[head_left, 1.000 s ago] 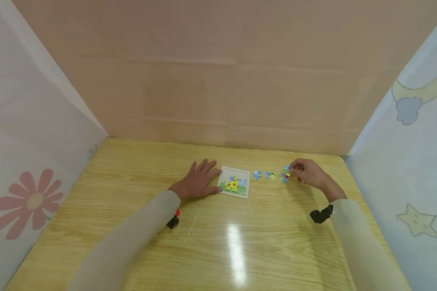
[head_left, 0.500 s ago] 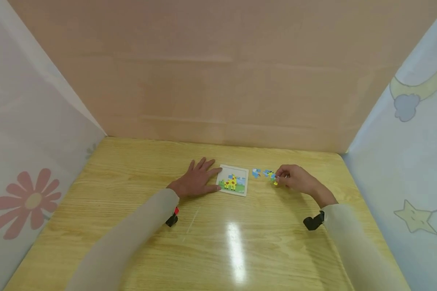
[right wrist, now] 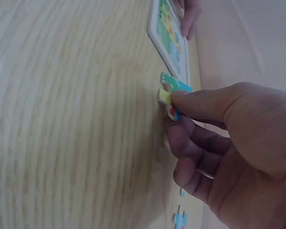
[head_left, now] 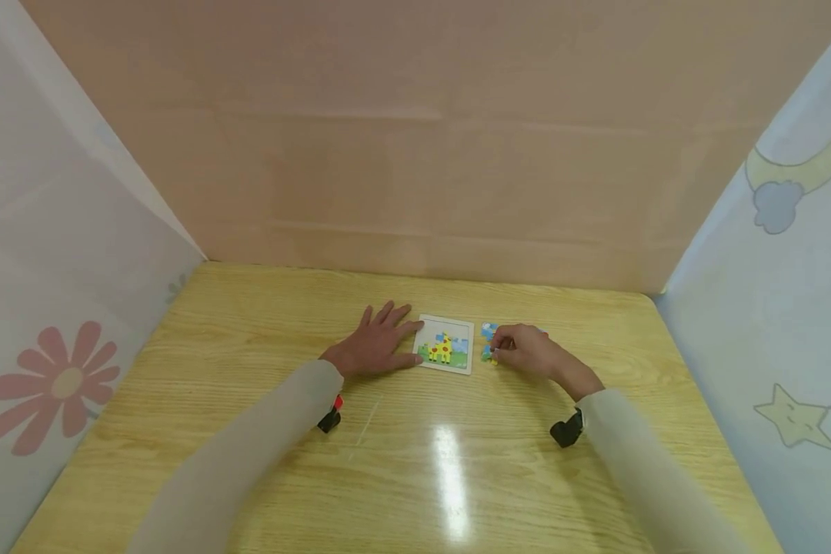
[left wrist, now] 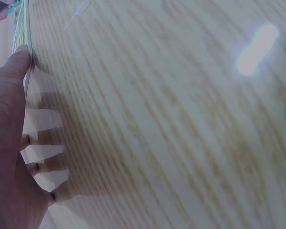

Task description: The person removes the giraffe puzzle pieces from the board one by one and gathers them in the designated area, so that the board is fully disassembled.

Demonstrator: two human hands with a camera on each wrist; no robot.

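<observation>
A square puzzle tray [head_left: 443,368] with a white frame lies on the table, partly filled with a giraffe picture; its upper part is bare. My left hand [head_left: 377,344] lies spread and flat, its thumb and index fingertip on the tray's left edge. Just right of the tray, my right hand [head_left: 529,350] pinches a green, yellow and blue jigsaw piece [right wrist: 168,95] between thumb and fingers, seen close in the right wrist view. A blue and white piece [head_left: 488,329] lies beyond those fingertips. Other pieces [right wrist: 180,219] are mostly hidden behind the right hand in the head view.
The wooden table [head_left: 318,485] meets a tan backdrop [head_left: 332,192] at its far edge. Patterned cloth walls stand at left [head_left: 55,269] and right [head_left: 796,331]. A bright reflection shines on the near tabletop.
My right hand has taken the jigsaw piece from the right end of the loose pieces and carried it left, close to the tray. The left hand has stayed in place.
</observation>
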